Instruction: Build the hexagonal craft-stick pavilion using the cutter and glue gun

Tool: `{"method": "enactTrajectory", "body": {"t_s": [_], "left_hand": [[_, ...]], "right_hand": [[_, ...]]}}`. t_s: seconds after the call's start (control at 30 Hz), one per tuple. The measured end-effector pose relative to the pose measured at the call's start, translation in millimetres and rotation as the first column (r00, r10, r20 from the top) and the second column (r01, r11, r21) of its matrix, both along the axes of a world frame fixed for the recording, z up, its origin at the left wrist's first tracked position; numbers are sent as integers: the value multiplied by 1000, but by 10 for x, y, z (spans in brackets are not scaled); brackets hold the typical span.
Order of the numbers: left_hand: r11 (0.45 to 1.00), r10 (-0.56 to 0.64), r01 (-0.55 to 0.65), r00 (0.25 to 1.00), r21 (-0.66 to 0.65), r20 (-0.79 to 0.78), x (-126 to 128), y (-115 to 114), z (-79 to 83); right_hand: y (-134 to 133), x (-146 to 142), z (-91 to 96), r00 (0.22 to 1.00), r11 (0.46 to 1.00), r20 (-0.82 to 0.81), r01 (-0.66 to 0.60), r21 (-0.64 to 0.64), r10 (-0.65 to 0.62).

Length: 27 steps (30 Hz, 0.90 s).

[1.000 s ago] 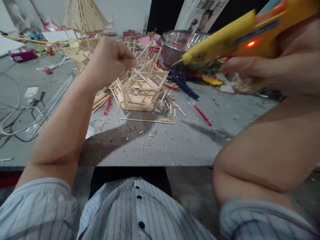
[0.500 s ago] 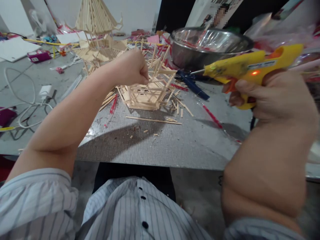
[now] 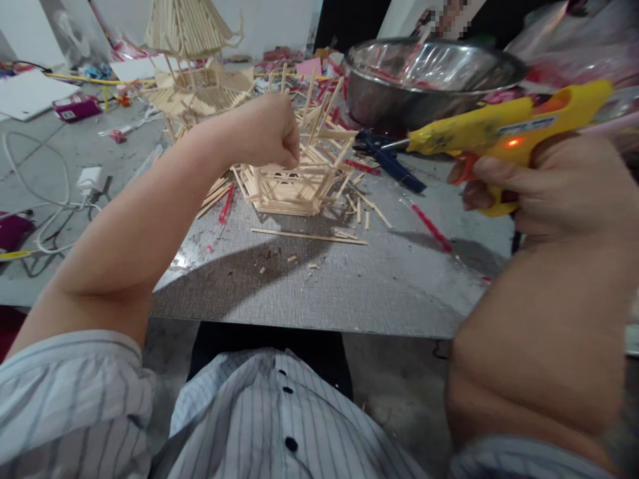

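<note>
My right hand is wrapped round a yellow glue gun with a glowing orange light. A finger lies at its orange trigger, and the metal nozzle points left. My left hand is closed over a small framework of wooden sticks, thumb and fingers pressed together. Whatever is in its fingers is hidden from me. Upright sticks rise behind that hand. Behind the left forearm stands a taller stick tower with a sloped roof.
Dark blue pliers lie below the nozzle, before a steel bowl. A long stick and cut pieces lie near the front of the grey table. A white charger with a cable sits at left.
The glue gun stays in my right hand, pointing left, with only a slight shift. My left hand stays closed at the framework. The whole view has shifted a little.
</note>
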State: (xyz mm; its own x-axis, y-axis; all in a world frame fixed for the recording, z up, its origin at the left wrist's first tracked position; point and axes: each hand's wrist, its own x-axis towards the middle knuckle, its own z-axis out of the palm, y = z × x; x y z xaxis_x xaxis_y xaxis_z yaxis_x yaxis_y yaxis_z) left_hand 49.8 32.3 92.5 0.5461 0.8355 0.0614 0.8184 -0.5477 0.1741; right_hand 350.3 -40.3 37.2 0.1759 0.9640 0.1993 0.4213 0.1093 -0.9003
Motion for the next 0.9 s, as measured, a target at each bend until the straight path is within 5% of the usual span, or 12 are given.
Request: {"method": "enactTrajectory", "body": {"t_s": [0.5, 0.9], "left_hand": [[994, -95, 100, 988, 34, -120, 39, 1, 21], [998, -40, 45, 993, 41, -109, 38, 1, 20]], "right_hand": [[11, 7, 5, 998, 998, 15, -60, -26, 60], [7, 8, 49, 993, 992, 32, -113, -50, 115]]}}
